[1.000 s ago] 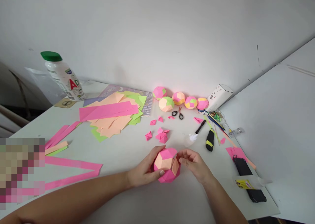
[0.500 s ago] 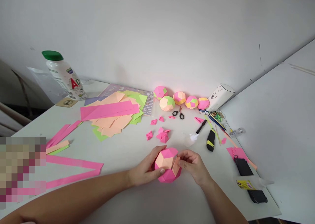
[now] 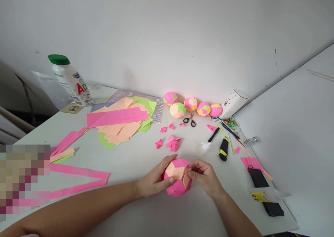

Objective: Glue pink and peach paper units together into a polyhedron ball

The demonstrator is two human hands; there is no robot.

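While the left hand (image 3: 153, 181) cups the pink and peach paper ball (image 3: 177, 177) from its near left side, thumb laid against a lower pink face, the right hand (image 3: 205, 176) pinches a peach flap at the ball's right shoulder, so both grips are closed on the same piece, low over the bench (image 3: 135, 157) just in front of the person. Most of the ball's faces look seated, pink squares and triangles around a peach hexagon, yet the flap under the right fingertips stands a little proud of the surface, so I judge the shell nearly closed with at least this tab left to tuck; the far side is hidden from me. Just beyond the hands a cluster of small folded pink units (image 3: 171, 144) lies unused, which suggests more pieces are ready than this ball has taken. Farther back, five finished balls (image 3: 190, 105) sit in a row by the wall, with small scissors (image 3: 189, 120) before them. To the right lie a glue bottle (image 3: 204, 147) and a yellow-and-black cutter (image 3: 223, 149); to the left, stacked coloured sheets (image 3: 120, 119), long pink strips (image 3: 78, 179) and a green-capped bottle (image 3: 69, 79).
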